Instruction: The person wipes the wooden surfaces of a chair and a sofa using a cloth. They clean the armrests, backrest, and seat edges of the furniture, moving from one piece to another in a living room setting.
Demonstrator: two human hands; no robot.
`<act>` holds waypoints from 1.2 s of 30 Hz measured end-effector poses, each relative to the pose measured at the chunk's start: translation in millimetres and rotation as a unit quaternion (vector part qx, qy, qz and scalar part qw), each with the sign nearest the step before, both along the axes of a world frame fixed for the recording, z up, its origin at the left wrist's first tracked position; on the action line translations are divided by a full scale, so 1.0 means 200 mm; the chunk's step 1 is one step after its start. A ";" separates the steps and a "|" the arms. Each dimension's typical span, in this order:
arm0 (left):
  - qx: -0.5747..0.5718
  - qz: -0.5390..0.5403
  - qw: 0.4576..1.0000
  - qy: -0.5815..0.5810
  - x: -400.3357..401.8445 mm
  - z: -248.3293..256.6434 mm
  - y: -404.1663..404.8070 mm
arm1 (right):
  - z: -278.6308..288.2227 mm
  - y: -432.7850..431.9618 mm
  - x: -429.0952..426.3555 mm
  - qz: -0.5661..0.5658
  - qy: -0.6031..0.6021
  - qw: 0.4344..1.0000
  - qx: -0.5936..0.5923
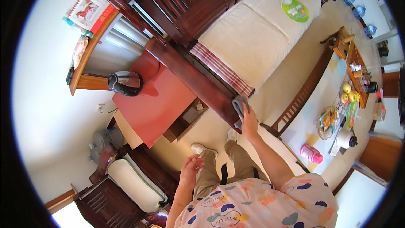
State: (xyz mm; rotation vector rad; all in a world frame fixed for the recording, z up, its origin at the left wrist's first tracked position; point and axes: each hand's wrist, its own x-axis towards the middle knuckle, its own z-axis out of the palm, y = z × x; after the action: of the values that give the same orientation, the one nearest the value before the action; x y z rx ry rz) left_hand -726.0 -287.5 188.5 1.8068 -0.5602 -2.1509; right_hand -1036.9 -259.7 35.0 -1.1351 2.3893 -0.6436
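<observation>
My right hand (249,122) presses a folded grey cloth (239,105) onto the front end of the dark red wooden armrest (196,82) of a carved bench. Part of the cloth hangs over the armrest's edge. My left hand (191,166) hangs in front of my body above my leg, fingers loosely curled and apart, with nothing in it. A cream seat pad (250,34) covers the bench seat, and a red checked cloth (221,66) shows beneath its near end. A green round hand fan (295,10) lies on the pad.
Left of the armrest, a red-topped side table (161,101) carries an electric kettle (126,83). At right a covered low table (303,133) holds fruit (347,88), a basket (327,123) and a pink bottle (311,154). A wooden chair with a cream cushion (137,185) stands at lower left.
</observation>
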 end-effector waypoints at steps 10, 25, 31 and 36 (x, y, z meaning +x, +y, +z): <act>0.001 -0.011 0.999 0.047 0.10 -0.01 -0.04 | -0.29 0.27 0.00 -0.232 -0.163 0.955 0.089; -0.147 -0.121 0.980 -0.062 -0.19 -0.56 -0.90 | -0.25 -0.43 -0.26 -0.048 -0.169 0.983 0.059; -0.135 0.085 0.958 -0.239 -0.73 -1.08 -1.37 | -0.29 -0.50 -0.27 0.067 -0.229 0.970 0.051; -0.181 0.020 0.857 -0.482 -1.13 -1.09 -1.32 | -0.30 -0.22 -0.41 0.023 -0.313 0.935 0.167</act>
State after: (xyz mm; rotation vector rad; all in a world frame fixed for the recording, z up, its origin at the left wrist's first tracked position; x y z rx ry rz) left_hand -952.2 -552.0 -29.9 2.5040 -1.0180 -0.8562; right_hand -1119.8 -304.0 -25.5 -0.6983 1.8244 -0.4659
